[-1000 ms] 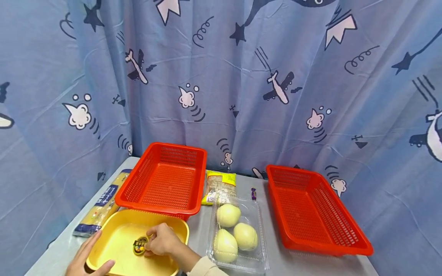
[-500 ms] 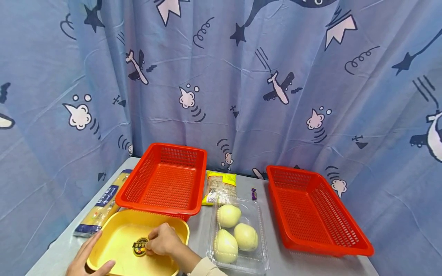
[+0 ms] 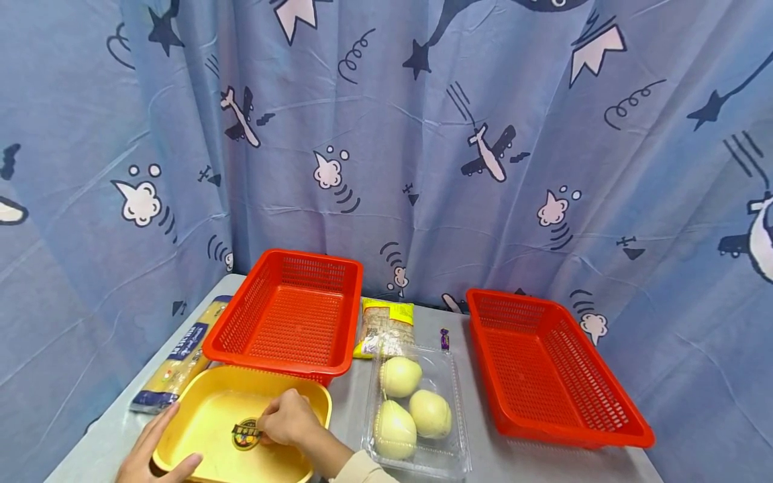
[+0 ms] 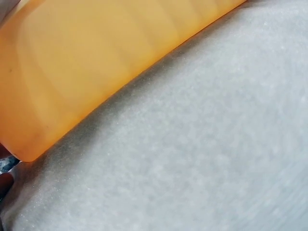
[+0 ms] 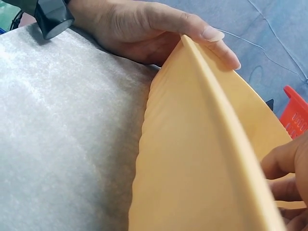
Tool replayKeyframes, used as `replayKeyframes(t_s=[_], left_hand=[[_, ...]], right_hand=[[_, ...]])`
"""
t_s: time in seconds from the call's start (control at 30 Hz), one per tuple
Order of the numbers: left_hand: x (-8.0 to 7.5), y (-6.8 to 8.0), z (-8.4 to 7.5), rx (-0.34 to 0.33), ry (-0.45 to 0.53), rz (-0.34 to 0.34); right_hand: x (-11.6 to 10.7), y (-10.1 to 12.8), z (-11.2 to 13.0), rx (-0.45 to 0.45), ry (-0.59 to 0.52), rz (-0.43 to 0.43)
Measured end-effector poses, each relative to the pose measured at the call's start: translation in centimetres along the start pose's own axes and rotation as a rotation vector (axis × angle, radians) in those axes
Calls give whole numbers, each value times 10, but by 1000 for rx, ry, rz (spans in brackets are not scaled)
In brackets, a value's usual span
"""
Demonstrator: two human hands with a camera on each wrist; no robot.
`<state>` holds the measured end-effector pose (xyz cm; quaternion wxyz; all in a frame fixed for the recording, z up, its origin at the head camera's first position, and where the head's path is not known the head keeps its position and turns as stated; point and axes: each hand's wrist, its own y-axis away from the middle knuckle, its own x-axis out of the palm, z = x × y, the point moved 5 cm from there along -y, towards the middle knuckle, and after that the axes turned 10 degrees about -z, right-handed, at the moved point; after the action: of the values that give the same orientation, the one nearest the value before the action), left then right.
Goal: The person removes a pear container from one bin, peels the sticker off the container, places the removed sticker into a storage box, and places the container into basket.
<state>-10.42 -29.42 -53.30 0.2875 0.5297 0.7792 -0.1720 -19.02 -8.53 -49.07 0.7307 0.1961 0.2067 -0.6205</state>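
Observation:
A shallow yellow basin (image 3: 208, 392) stands at the table's front left. On its floor lies a round black-and-gold label (image 3: 245, 435) with a dark lettered band. My right hand (image 3: 288, 419) reaches in from the right, its curled fingers pinching the label's right edge; the fingertips are partly hidden. My left hand (image 3: 147, 453) touches the basin's front left corner with straight, spread fingers. In the right wrist view, the left hand (image 5: 149, 26) lies around that corner, thumb at the rim. The left wrist view shows mostly the basin wall (image 4: 96, 57).
Behind the basin stands a red basket (image 3: 302, 322); another red basket (image 3: 525, 359) is at right. Long yellow-and-blue packet (image 3: 181, 355) lies left. Between the baskets are a clear box (image 3: 443, 376) with three pears (image 3: 395, 429), a yellow-topped bag (image 3: 386, 325) and a purple-wrapped candy (image 3: 444, 339).
The label has turned slightly and looks flatter, and my right fingers have shifted a little to the right. My left hand has stayed at the basin's corner.

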Motion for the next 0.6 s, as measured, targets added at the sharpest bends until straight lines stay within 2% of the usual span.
replayKeyframes(t_s=[0.1, 0.6], left_hand=[[0, 0, 0, -13, 1, 7], [-2, 3, -2, 88, 8, -57]], right_hand=[[-1, 1, 0, 5, 5, -1], [-12, 5, 9, -31, 4, -3]])
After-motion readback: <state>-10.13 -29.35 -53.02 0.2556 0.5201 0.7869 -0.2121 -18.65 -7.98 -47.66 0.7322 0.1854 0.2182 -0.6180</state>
